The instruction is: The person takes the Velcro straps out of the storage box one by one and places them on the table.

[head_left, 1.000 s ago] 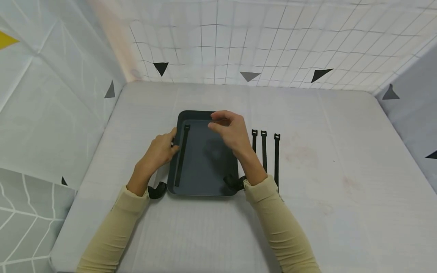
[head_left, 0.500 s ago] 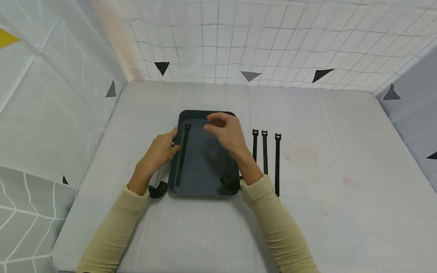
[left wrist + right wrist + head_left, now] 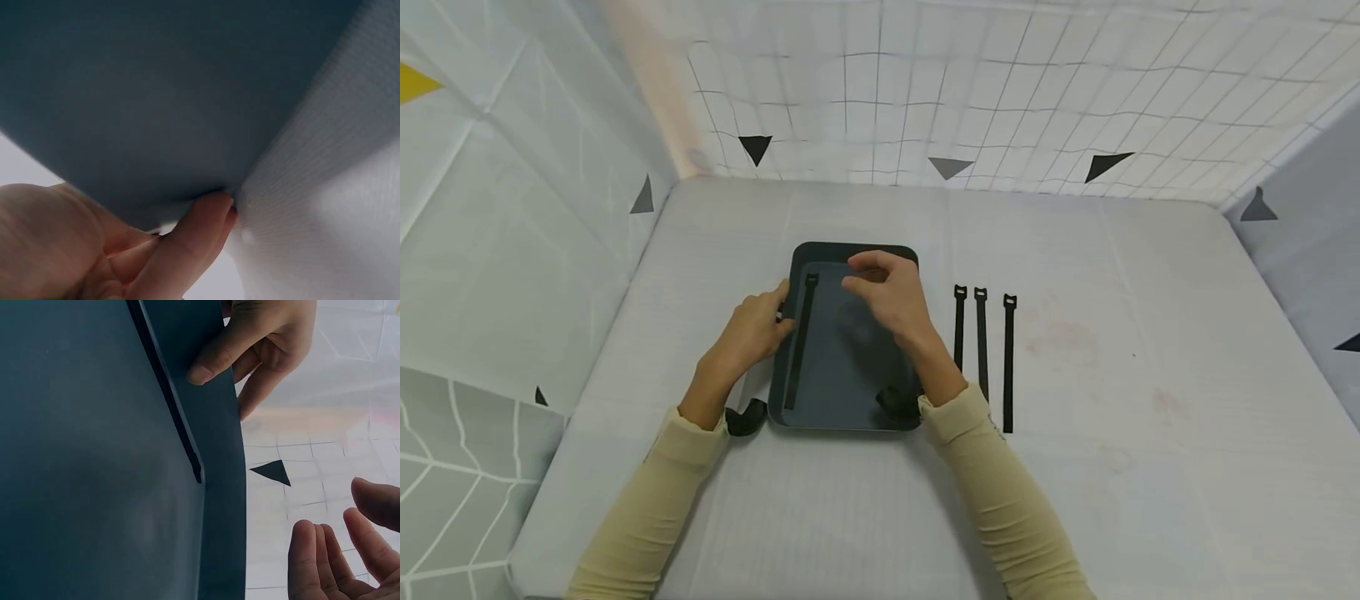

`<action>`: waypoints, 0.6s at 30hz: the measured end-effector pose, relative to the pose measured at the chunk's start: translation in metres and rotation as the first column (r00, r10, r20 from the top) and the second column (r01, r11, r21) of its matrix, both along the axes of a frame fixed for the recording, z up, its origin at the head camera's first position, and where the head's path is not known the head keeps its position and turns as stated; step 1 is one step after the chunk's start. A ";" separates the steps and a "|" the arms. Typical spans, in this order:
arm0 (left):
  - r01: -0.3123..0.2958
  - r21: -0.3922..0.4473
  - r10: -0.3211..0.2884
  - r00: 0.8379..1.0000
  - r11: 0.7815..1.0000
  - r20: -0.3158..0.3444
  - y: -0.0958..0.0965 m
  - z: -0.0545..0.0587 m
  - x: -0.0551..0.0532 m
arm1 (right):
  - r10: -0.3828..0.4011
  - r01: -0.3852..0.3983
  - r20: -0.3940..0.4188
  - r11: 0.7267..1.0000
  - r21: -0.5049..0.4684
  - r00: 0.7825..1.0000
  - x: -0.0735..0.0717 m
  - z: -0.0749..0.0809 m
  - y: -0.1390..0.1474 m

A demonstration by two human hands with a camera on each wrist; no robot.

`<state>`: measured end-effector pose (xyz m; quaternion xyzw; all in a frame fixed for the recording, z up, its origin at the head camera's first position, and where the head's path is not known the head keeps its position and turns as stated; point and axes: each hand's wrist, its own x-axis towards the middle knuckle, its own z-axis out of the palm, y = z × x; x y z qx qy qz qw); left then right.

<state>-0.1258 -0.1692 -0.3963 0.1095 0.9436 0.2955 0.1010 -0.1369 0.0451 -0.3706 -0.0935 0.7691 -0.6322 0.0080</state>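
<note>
A dark blue-grey rectangular tray (image 3: 838,404) lies on the white table. Its left rim is pinched by my left hand (image 3: 748,333), thumb over the inside wall and fingers outside, as the right wrist view shows. Inside, along the tray's left side, lies one black cable strap (image 3: 801,346) with a slotted head at its far end. My right hand (image 3: 891,296) hovers over the tray's far right part, fingers loosely bent and thumb apart, holding nothing. To the right of the tray lie three more black cable straps (image 3: 982,333), roughly parallel; my right forearm partly covers two of them.
The white table (image 3: 1120,350) extends well to the right of the straps. Fabric walls with black and grey triangles (image 3: 950,167) stand behind and at the sides. A black wrist camera piece (image 3: 747,418) sits beside the tray's near left corner.
My right hand has drifted a little left over the tray, uncovering more of the straps on the right. The left hand, tray and strap inside stay put.
</note>
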 end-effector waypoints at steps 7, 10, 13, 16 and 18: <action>-0.002 -0.018 0.002 1.000 1.000 0.011 0.000 0.001 -0.001 | -0.010 0.010 0.014 1.000 -0.002 1.000 -0.002 -0.005 -0.005; -0.002 -0.019 0.003 1.000 1.000 0.013 0.000 0.001 -0.002 | -0.016 0.016 0.012 1.000 0.012 1.000 -0.003 -0.008 -0.008; -0.005 -0.007 0.005 1.000 1.000 0.014 0.000 0.001 -0.002 | -0.020 0.020 0.015 1.000 0.020 1.000 -0.004 -0.010 -0.011; -0.006 0.004 0.006 1.000 1.000 0.019 0.000 0.002 -0.001 | -0.022 0.022 0.024 0.999 0.024 0.999 -0.005 -0.013 -0.014; -0.006 0.011 0.006 1.000 1.000 0.023 -0.001 0.001 -0.001 | -0.023 0.022 0.027 0.999 0.029 0.999 -0.006 -0.014 -0.016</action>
